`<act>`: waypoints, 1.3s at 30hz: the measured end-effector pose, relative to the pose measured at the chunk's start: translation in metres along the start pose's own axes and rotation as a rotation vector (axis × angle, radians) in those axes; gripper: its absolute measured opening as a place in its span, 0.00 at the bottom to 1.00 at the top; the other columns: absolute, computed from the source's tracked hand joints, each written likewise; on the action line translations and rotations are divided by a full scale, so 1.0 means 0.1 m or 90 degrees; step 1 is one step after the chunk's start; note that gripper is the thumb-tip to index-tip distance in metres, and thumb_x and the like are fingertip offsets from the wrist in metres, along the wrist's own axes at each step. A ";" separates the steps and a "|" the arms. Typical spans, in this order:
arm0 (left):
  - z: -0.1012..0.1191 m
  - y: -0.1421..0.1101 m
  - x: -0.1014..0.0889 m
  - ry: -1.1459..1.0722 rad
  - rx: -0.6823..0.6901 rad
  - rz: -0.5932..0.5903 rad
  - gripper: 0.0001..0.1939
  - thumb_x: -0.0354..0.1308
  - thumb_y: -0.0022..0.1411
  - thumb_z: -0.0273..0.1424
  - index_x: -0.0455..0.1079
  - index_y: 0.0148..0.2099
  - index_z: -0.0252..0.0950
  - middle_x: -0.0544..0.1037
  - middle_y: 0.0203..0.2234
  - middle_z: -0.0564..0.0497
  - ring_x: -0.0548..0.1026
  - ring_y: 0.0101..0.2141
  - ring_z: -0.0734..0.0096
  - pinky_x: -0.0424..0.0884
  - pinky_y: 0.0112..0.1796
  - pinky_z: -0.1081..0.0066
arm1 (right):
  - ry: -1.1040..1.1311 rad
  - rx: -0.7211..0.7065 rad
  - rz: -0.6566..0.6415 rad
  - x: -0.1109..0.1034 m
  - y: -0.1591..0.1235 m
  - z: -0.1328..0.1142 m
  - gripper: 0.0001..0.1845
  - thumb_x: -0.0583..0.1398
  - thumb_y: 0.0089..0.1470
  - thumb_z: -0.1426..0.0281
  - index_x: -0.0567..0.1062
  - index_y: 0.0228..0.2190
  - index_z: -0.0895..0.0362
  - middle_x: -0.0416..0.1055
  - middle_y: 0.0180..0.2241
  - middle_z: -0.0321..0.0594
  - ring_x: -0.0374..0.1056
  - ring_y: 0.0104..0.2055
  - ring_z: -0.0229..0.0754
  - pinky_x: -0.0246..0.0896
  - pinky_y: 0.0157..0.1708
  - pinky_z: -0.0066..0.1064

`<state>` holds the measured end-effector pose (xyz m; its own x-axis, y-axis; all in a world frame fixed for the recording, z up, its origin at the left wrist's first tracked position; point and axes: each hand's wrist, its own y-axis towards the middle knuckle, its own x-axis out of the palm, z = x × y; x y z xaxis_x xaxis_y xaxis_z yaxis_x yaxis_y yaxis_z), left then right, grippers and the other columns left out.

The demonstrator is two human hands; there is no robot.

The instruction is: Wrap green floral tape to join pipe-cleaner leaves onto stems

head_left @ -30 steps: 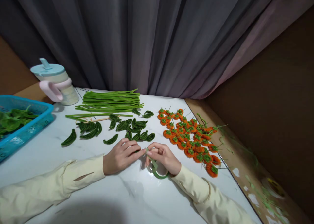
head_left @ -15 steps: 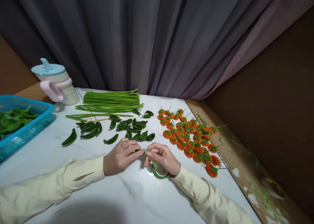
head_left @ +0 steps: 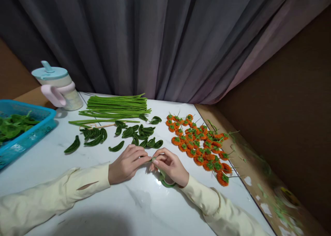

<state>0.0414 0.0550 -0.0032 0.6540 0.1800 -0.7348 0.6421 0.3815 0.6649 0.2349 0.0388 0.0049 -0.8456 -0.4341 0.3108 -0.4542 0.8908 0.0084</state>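
Over white table [head_left: 139, 208], left hand [head_left: 126, 165] and right hand [head_left: 172, 167] pinching small green piece [head_left: 153, 159], fingers partly covering it. Dark leaves [head_left: 127, 132] just beyond, orange pieces [head_left: 189, 137] right, tape roll [head_left: 168, 185] under right palm, blue basket [head_left: 29, 139] left.

Past the far edge of my desk [head_left: 144, 205], a white top with faint grey marbling, a dark grey curtain [head_left: 150, 43] hangs in deep folds, turning mauve towards the far right corner. A plain brown wall [head_left: 284, 91] stands in shadow beyond the right edge, another brown panel [head_left: 12, 69] beyond the far left corner, and light glints off the desktop before me.
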 end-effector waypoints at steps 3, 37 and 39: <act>0.01 0.01 0.00 -0.010 -0.003 0.003 0.16 0.43 0.57 0.15 0.63 0.45 0.32 0.72 0.32 0.46 0.67 0.38 0.65 0.60 0.39 0.65 | 0.000 0.006 0.003 -0.02 0.00 0.02 0.11 0.63 0.48 0.66 0.67 0.30 0.59 0.72 0.21 0.36 0.69 0.25 0.36 0.64 0.29 0.29; 0.12 0.07 0.06 -0.192 -0.255 -0.019 0.07 0.45 0.65 0.23 0.64 0.38 0.35 0.73 0.31 0.51 0.68 0.33 0.72 0.56 0.38 0.68 | -0.046 0.036 0.053 -0.03 0.03 0.02 0.13 0.64 0.45 0.64 0.69 0.27 0.60 0.72 0.18 0.36 0.67 0.20 0.35 0.63 0.24 0.27; 0.12 0.08 0.06 -0.194 -0.264 -0.012 0.08 0.45 0.65 0.23 0.64 0.38 0.35 0.73 0.30 0.52 0.68 0.32 0.72 0.56 0.37 0.68 | -0.037 0.051 0.044 -0.04 0.04 0.00 0.13 0.64 0.45 0.64 0.68 0.27 0.60 0.71 0.17 0.34 0.66 0.18 0.34 0.62 0.22 0.27</act>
<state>0.0554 0.0485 -0.0008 0.7704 -0.0783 -0.6327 0.4821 0.7210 0.4978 0.2358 0.0441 0.0036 -0.8897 -0.3806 0.2521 -0.4127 0.9066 -0.0878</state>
